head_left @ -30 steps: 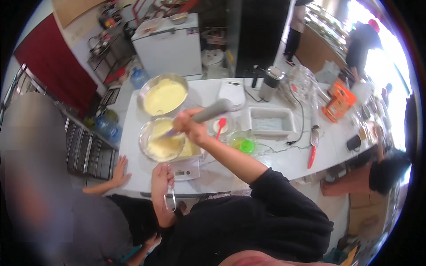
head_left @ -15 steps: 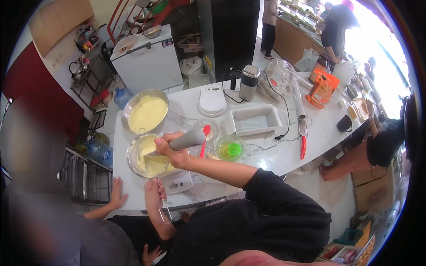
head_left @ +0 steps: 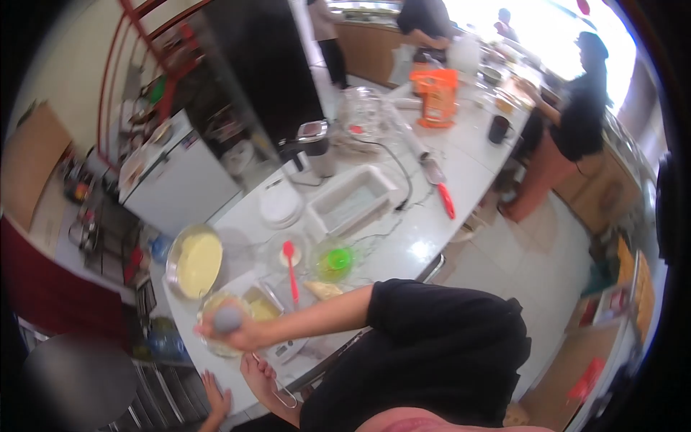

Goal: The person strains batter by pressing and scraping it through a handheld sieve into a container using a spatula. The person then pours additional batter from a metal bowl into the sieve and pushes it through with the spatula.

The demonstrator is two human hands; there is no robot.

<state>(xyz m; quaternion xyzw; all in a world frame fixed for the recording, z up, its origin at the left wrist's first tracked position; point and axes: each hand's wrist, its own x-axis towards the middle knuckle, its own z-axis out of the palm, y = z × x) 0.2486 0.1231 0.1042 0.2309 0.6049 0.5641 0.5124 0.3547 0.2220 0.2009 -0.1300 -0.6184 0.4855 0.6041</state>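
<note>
My right hand (head_left: 248,333) is wrapped round a thick grey handle (head_left: 227,319), seen end-on above a round sieve or bowl (head_left: 216,347) of pale yellow mixture; the tool's lower end is hidden. Just below, my left hand (head_left: 257,374) grips the wire handle (head_left: 288,398) at the sieve's near side. Next to them are a rectangular tin (head_left: 272,294) with yellow mixture and a white scale (head_left: 289,351). Behind stands a large metal bowl (head_left: 199,265) of yellow batter. A red spatula (head_left: 291,270) lies across a small bowl, near a green cup (head_left: 338,258).
Another person's hand (head_left: 216,392) rests at the table's left edge. Further along are a white loaf tin (head_left: 353,199), a second scale (head_left: 280,204), a corded metal appliance (head_left: 315,149), a red-handled knife or server (head_left: 440,189) and an orange bag (head_left: 435,99). A person (head_left: 576,108) stands at the right.
The head view has turned right and tilted, so the table runs diagonally. My right hand's grey handle now points up at the camera. Both hands keep their holds.
</note>
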